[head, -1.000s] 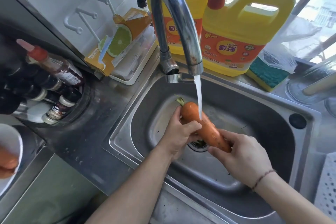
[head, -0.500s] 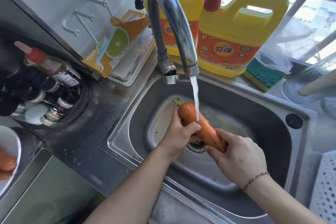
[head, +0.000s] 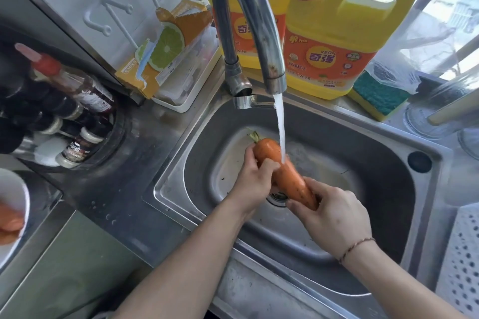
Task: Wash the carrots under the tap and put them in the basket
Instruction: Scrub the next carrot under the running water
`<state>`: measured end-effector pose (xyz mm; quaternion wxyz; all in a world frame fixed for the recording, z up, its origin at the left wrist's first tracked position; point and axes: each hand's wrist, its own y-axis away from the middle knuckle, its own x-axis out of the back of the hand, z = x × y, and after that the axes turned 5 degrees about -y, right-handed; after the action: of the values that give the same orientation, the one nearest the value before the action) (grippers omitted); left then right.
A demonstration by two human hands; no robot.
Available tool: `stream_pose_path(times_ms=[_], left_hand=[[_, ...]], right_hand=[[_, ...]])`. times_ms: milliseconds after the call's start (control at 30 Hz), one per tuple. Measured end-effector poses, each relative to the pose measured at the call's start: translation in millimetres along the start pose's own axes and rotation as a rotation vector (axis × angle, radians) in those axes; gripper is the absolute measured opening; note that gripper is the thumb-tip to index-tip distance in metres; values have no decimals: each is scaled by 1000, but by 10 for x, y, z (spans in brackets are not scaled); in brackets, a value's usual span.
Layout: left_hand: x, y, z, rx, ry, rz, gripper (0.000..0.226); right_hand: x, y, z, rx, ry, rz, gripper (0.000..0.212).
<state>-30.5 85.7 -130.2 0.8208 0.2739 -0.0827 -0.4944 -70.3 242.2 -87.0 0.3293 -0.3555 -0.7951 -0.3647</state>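
Washing step: carrot [head: 283, 172] under tap [head: 248, 21] stream, left hand [head: 255, 185] and right hand [head: 334, 217] fingers grasping it; next, likely transfer to basket [head: 464, 261].

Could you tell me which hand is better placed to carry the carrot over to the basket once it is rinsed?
Right hand: it grips the carrot on the white basket's side.

A home kitchen, clearly in daily use. Steel sink [head: 388, 176] set into a worn steel counter [head: 124, 189], with a curved tap [head: 248, 21] running water at its back edge. Two big yellow dish soap jugs [head: 344, 33] and a green-yellow sponge [head: 378, 96] behind the sink by the window. Sauce bottles [head: 72, 85] crowded at the counter's left edge.
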Motion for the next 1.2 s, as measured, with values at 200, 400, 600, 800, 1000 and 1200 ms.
stream_pose_path(times_ms=[200, 400, 600, 800, 1000, 1200], left_hand=[[-14, 11, -2, -40, -113, -10, 72], [46, -43, -13, -69, -105, -68, 77], [-35, -64, -67, -79, -88, 163, 28], [19, -13, -65, -127, -159, -20, 82], [-3, -60, 50, -149, -208, 228, 27], [36, -7, 223, -50, -110, 95, 21]], right_hand=[[15, -36, 15, -13, -33, -16, 35], [-18, 7, 41, -15, -123, 27, 36], [-31, 9, 17, -25, -229, -3, 50], [17, -37, 92, -49, -284, -44, 42], [4, 28, 51, -24, -399, -64, 45], [129, 10, 184, -77, -408, -98, 35]])
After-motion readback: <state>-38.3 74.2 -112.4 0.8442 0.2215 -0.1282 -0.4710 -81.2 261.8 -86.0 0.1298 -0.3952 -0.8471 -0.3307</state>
